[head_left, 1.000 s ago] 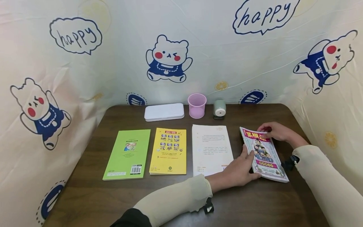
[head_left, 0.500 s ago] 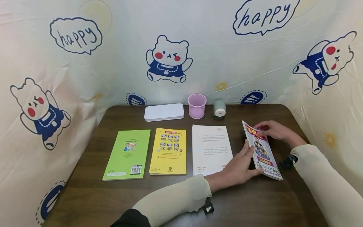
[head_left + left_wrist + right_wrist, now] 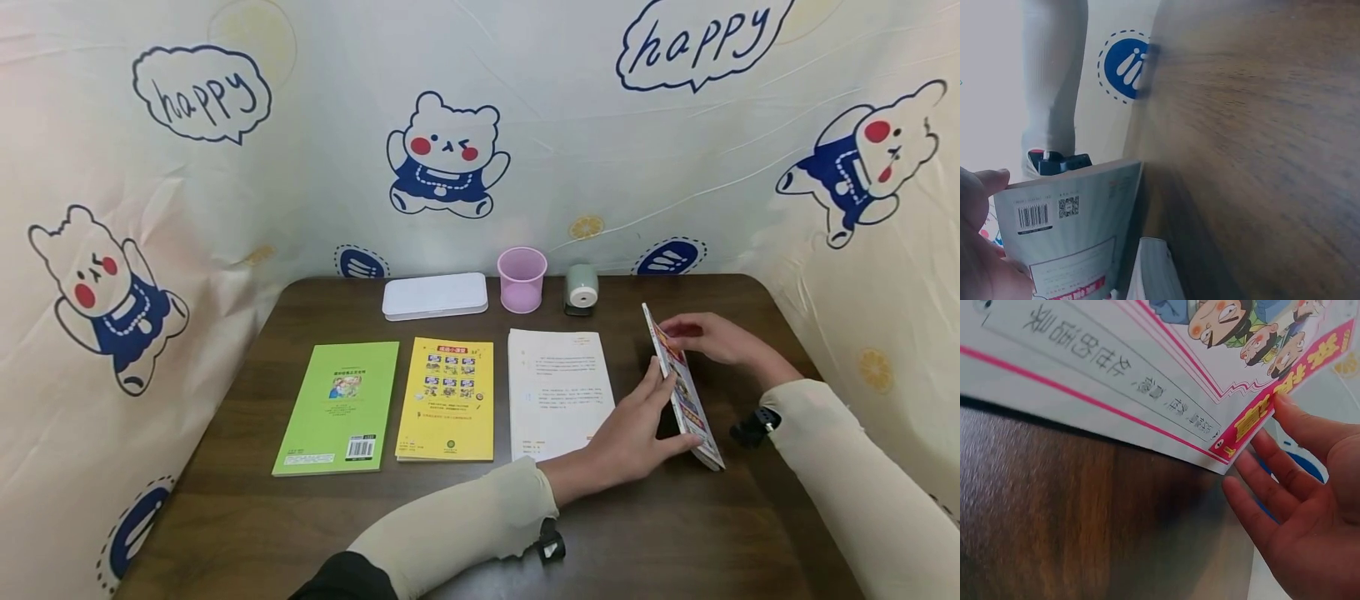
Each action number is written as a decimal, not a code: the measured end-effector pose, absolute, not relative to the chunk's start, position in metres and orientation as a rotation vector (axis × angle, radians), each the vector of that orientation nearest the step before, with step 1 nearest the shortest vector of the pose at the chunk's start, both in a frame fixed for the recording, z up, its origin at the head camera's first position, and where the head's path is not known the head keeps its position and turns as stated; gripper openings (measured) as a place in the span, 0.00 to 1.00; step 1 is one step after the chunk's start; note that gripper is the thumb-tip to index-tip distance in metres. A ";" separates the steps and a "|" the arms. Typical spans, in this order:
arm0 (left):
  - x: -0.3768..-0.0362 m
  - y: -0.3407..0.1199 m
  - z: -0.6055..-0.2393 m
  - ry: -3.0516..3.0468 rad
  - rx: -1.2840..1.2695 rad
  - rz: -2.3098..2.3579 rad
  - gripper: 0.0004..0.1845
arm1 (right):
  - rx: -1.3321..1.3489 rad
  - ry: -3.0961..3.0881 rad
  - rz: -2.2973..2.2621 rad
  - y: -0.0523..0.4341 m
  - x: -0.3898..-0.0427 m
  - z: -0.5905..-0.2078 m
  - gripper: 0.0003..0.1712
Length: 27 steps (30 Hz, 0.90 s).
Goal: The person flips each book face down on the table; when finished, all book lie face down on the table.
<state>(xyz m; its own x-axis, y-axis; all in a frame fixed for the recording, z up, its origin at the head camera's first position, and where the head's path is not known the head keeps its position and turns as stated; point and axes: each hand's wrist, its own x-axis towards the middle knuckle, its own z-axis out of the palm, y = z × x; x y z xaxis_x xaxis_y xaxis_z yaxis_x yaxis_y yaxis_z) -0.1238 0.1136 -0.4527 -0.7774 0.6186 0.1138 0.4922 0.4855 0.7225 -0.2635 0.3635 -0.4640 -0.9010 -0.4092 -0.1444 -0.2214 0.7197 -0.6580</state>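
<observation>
While the comic magazine stands tipped up on its long edge at the right of the frame, almost vertical and not yet laid flat either way, we have both hands on it. Our left hand props the left-facing side with fingers nearly straight and the thumb under the near corner; the left wrist view shows the barcoded back cover against that palm. Our right hand touches the far top corner, and in the right wrist view its fingers lie extended along the edge of the cartoon front cover, not curled round it. We judge the turn about half made: the magazine is lifted off the table, with the setting-down left.

Left of it, three items lie flat in a row at mid-frame: a white printed booklet, a yellow book and a green book. Behind them, toward upper centre, sit a white case, a pink cup and a small grey-green sharpener. Cream cloth printed with bears and "happy" bubbles curtains the dark wooden table on three sides.
</observation>
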 end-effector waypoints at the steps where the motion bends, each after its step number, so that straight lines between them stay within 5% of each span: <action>1: -0.124 0.113 -0.452 2.570 0.976 1.172 0.45 | -0.509 2.651 -0.970 0.362 -0.264 -0.464 0.22; 27: -0.128 0.106 -0.436 2.635 1.044 1.213 0.41 | -0.668 2.725 -1.169 0.327 -0.266 -0.445 0.22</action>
<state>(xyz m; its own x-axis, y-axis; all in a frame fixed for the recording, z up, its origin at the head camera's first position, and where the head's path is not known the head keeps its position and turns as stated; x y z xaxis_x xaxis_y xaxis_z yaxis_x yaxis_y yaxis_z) -0.1283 0.1060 -0.4360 -0.7693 0.6013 0.2158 0.5551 0.4619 0.6918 -0.2657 0.3272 -0.4448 -0.8985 -0.4322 0.0767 -0.3534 0.6086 -0.7104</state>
